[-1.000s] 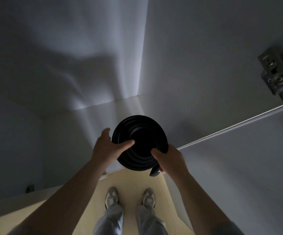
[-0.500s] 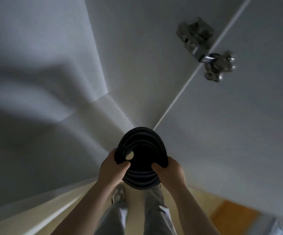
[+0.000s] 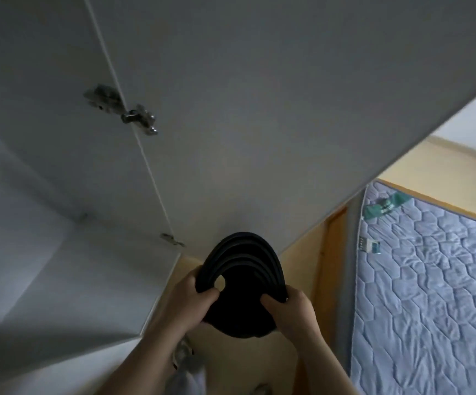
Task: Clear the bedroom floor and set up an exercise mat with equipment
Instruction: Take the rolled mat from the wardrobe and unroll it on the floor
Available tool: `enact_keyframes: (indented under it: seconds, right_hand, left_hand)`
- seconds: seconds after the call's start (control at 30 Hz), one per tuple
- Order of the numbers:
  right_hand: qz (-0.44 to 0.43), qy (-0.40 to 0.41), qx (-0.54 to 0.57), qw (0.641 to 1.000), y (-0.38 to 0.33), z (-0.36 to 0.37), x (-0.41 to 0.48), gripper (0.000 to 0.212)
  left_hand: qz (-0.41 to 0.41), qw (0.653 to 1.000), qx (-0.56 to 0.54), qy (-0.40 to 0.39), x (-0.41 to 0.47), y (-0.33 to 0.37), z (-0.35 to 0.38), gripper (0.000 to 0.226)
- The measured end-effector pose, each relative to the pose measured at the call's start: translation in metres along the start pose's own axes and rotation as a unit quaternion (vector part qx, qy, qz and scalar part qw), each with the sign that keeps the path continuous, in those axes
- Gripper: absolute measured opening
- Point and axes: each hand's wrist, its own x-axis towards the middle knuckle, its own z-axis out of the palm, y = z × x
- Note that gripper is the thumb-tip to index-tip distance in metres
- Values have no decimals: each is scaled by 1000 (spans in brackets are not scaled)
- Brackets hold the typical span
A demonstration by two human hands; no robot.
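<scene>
The mattress [image 3: 430, 295] has come into view, green label [image 3: 386, 206] unreadable; left hand [image 3: 185, 300] and right hand [image 3: 291, 312] grip the black coil [image 3: 245, 258].

An open white wardrobe door [image 3: 259, 109] fills most of the view, with a metal hinge [image 3: 137, 116] at its edge. The wardrobe interior [image 3: 31, 266] is dim and grey. Below is a pale yellow floor [image 3: 302, 260]. At the right lies a quilted mattress [image 3: 430, 295] in a wooden bed frame [image 3: 335, 252].
</scene>
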Motion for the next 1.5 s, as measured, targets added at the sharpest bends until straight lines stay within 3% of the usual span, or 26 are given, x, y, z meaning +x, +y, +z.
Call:
enact_keyframes:
  seconds: [0.13,0.43,0.6,0.83,1.03,1.17,1.5]
  right_hand:
    - [19,45,56,997,47,-51,-26,9]
    - [51,146,168,973,162,-154,-79,8]
    - [49,184,217,957,186,-194,-85,9]
    - [33,204,242,948,175,-240,-49,33]
    - [17,221,234,947,139,-290,8,14]
    - [10,218,238,946,113,-321,43,12]
    - [-1,210,244,947,76,-399,144,8]
  left_hand:
    - [25,998,27,-55,-17,28,59,36]
    - [66,988,112,-84,-76,78,200,13]
    - [115,982,108,-100,-92,108,244,21]
    - [159,976,106,-105,-58,162,265,47]
    - [181,973,94,-107,4,226,272,46]
    - [187,973,85,-109,39,267,274,39]
    - [175,979,54,-94,125,362,302,47]
